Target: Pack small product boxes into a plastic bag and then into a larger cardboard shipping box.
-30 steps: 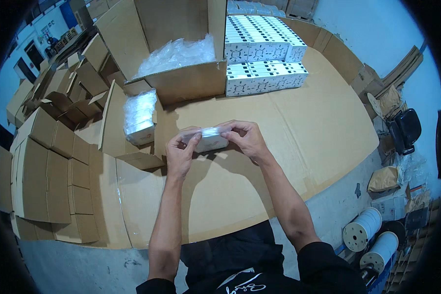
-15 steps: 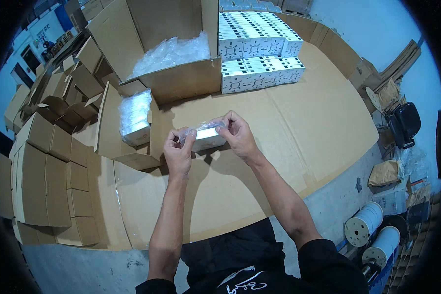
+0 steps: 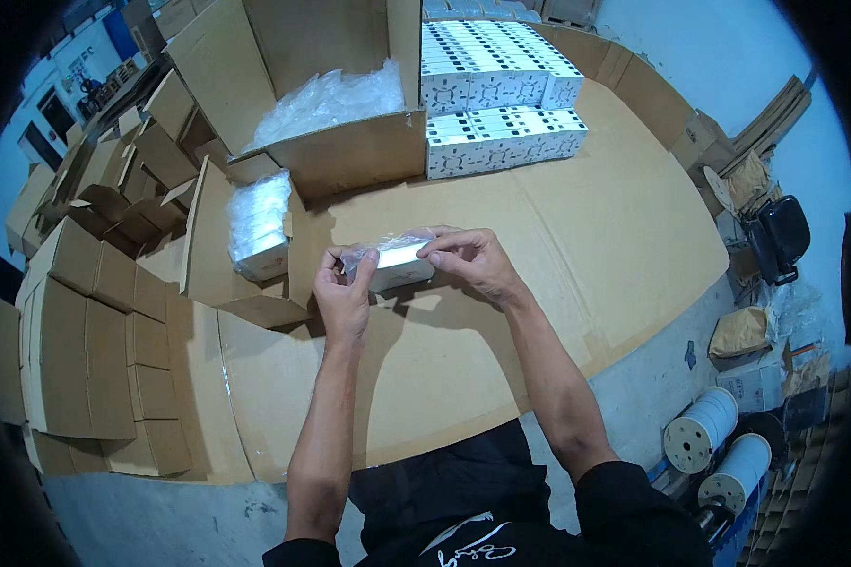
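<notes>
Free tabletop (image 3: 596, 255) right, carton (image 3: 302, 263) left

Table (image 3: 529, 321): arrangement of boxes and cartons.
Centre: small box (image 3: 402, 274), between left hand (image 3: 346, 288) and right hand (image 3: 482, 266). Left of it: open carton (image 3: 267, 306), wrapped boxes (image 3: 258, 222) inside. Behind, slightly right of that carton: large carton (image 3: 350, 156), plastic wrapping (image 3: 331, 106) within. Rear, right of the large carton: stacked boxes (image 3: 506, 146). Left end: carton stack (image 3: 90, 350); behind it, further open cartons (image 3: 165, 151). Off the table, right: two reels (image 3: 704, 430), side by side, one nearer the viewer.
</notes>
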A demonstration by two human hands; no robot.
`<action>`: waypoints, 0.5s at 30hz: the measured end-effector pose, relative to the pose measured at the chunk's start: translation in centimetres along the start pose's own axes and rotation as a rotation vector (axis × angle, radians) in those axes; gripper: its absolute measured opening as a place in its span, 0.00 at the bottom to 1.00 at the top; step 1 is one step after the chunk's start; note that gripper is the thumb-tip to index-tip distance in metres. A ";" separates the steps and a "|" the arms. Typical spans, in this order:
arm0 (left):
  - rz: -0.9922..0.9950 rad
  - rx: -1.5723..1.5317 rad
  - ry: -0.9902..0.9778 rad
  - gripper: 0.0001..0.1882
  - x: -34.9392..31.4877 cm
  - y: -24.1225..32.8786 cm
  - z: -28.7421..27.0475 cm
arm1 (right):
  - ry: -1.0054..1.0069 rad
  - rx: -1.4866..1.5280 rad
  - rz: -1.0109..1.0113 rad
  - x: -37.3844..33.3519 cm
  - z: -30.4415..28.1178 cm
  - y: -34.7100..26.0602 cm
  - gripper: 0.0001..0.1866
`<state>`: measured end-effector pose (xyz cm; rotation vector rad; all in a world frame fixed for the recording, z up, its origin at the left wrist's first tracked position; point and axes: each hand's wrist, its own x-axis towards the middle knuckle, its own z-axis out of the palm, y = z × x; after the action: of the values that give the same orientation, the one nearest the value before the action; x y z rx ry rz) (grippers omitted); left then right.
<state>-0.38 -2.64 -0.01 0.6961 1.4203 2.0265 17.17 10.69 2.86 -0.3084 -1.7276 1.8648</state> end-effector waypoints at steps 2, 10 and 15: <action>0.020 -0.044 0.000 0.10 0.0 0.0 0.3 | 0.033 -0.072 0.065 -0.2 0.1 0.1 0.09; 0.226 0.076 0.087 0.14 -0.5 0.9 1.2 | 0.142 -0.078 0.097 0.2 0.5 0.4 0.13; 0.944 0.655 0.186 0.16 -2.0 3.0 0.2 | 0.147 -0.056 0.113 0.3 0.1 0.5 0.12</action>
<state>0.77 -4.73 2.71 1.7545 2.1680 2.2816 16.75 10.71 2.41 -0.5616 -1.6947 1.8257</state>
